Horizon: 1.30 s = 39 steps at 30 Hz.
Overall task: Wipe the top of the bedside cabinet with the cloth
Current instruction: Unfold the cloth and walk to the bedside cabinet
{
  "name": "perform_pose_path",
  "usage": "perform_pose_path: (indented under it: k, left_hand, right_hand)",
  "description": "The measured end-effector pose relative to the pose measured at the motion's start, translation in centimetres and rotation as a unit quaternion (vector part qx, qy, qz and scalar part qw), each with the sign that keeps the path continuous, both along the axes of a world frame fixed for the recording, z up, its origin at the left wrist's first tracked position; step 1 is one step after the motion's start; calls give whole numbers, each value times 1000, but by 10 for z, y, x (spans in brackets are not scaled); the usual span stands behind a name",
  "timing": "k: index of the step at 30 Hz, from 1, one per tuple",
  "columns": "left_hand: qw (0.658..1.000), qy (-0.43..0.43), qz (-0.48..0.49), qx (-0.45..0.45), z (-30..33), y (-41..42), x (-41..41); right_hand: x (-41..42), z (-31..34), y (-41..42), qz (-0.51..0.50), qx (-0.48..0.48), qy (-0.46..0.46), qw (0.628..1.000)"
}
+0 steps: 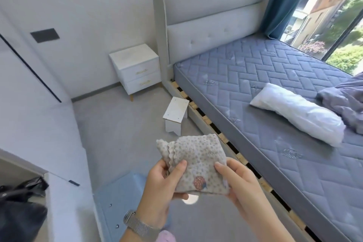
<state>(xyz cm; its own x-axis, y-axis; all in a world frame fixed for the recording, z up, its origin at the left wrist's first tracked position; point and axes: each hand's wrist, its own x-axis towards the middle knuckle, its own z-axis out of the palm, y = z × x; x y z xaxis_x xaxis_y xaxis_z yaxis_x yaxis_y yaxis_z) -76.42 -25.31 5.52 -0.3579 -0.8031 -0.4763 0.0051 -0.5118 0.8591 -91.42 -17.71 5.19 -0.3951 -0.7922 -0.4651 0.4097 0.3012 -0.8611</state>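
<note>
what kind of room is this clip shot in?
Most likely a bedroom: a grey upholstered bed headboard above a bare blue quilted mattress, a white two-drawer bedside cabinet beside it, and a white pillow on the mattress.

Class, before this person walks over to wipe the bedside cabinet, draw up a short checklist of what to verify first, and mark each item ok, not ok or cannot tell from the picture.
1. Cloth in hand: ok, the left hand and the right hand both pinch it.
2. Cloth folded to a pad: ok, it shows layered edges.
3. Cloth damp or clean: cannot tell; one reddish mark shows near its lower edge.
4. Bedside cabinet top free of things: ok, nothing stands on it.
5. Cabinet within reach: not ok, it stands across the room beside the headboard.
6. Path clear: not ok, a small white stool stands on the floor by the bed frame, towards the cabinet.
</note>
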Motion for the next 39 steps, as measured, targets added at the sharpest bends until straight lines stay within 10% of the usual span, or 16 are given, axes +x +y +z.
perform_pose_path:
  k: [39]
  left_hand:
    - [968,18,252,-9,-6,-697,-115]
  right_hand:
    - [-128,-10,-785,282,-7,-35,959]
